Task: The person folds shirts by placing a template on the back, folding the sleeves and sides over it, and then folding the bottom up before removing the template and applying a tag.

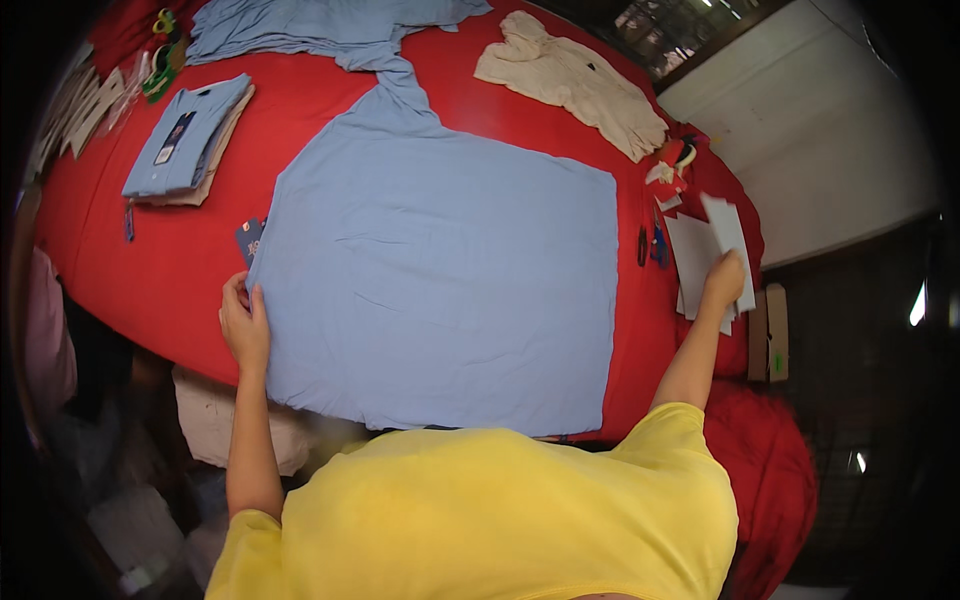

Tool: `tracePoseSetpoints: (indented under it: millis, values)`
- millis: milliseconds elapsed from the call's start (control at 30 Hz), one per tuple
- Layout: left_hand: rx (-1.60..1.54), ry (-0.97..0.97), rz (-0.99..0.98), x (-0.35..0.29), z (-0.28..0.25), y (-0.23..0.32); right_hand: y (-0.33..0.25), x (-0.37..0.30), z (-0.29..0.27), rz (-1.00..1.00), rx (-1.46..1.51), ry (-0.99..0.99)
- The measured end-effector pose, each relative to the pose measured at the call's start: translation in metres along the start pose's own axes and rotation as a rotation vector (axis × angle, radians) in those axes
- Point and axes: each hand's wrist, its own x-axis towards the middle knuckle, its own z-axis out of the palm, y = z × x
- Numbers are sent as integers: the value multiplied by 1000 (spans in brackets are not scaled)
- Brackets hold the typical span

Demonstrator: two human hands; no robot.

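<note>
My left fingers [231, 304] partly curled at left edge of blue garment [445, 280], spread across red worktop [150, 300]; can't tell if they pinch it. My right fingers [731, 273] closed on white sheet [725, 222] over white stack [690, 255] at worktop's right side.

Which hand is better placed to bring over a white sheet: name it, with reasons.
Probably the right hand: it is closed on the white sheets, while the left hand is at the far edge of the blue garment.
</note>
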Motion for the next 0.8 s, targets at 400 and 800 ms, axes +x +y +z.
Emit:
tracePoseSetpoints:
  millis: [400, 800]
  values:
    - [-15, 39, -69, 2, -9, -4, -168, -84, -171, -258, 1167, -218]
    - [-120, -19, -10, 1, -7, -7, -455, -199, -173, -1068, 1444, -536]
